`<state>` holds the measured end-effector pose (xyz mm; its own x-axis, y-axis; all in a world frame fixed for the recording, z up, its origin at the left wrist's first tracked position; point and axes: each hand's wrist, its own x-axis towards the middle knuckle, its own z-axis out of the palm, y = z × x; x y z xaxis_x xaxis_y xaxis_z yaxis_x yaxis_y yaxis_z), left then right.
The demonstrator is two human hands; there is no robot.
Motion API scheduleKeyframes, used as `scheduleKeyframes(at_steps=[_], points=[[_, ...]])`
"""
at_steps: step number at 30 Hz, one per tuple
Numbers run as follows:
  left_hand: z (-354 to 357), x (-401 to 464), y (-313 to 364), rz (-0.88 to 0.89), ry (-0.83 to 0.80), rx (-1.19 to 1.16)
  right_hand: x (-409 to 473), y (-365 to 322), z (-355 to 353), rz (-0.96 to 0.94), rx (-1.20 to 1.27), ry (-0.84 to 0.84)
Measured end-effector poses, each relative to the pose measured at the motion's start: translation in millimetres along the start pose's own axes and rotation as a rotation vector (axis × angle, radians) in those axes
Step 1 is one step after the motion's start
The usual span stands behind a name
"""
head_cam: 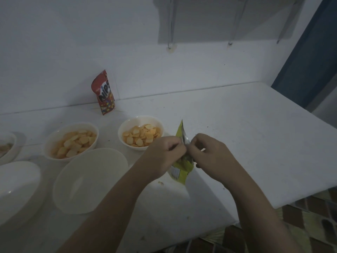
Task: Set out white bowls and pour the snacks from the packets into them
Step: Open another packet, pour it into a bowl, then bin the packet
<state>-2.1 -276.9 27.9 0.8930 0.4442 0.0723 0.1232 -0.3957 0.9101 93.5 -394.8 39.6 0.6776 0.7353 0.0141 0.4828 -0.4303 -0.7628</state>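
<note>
1. Two bare forearms reach in from the near edge of the white worktop [255,136] and meet over its middle.
2. Left hand [164,152] has its fingers curled, pinching the yellow-green snack packet [180,170] on its left side near the upper part.
3. Right hand [209,152] pinches the same packet from the right, thumb and fingers pressed together on the foil; the two hands almost touch.
4. Held between them, the packet stands roughly upright with its long axis running from the near edge toward the wall; one torn corner with a silvery inside points up and away, and the printed lower end points down toward the near edge, just above the worktop.
5. Just left of the hands sits an empty white bowl [91,179], with another empty white bowl [16,189] beside it at the left edge.
6. Behind these, two white bowls hold orange crackers: one [71,141] toward the left, the other [141,133] just beside the left hand.
7. A fifth bowl [7,146] is cut off at the far left; its contents are unclear.
8. A red Nips packet [104,92] stands upright against the wall at the worktop's back edge, leaning slightly.
</note>
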Motion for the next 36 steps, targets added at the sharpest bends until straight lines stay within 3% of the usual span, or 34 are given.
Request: scheduleKeyframes(at_steps=[3,8,13,17,20,26,29,36], points=[[-2.1,0.2,0.6,-0.007,0.053,0.032,6.7,-5.5,4.6,-0.048,-0.102,0.036],[-4.8,-5.8,2.5,-0.045,0.354,0.106,9.7,-5.3,0.9,-0.048,-0.105,0.292],[0.5,-15.8,8.5,-0.102,0.365,-0.187,0.3,-13.1,-3.4,-0.171,-0.167,0.414],[-5.1,1.9,-7.1,-0.347,0.382,-0.403,-8.7,-23.7,-15.6,-0.238,-0.045,0.486],[-7.4,9.9,-9.0,-0.536,0.327,-0.592,-19.7,-38.2,-20.5,-0.311,0.092,0.482],[-29.5,0.9,-5.4,-0.546,0.458,-1.01,-31.0,-66.1,-14.1,-0.428,0.211,0.391],[-54.7,-6.3,-8.1,-0.58,0.522,-1.011,-31.5,-85.6,-3.9,-0.496,0.181,0.343],[-149.9,-59.1,-31.2,-0.424,0.657,-1.004,-26.7,-150.0,42.1,-0.613,0.108,0.324]])
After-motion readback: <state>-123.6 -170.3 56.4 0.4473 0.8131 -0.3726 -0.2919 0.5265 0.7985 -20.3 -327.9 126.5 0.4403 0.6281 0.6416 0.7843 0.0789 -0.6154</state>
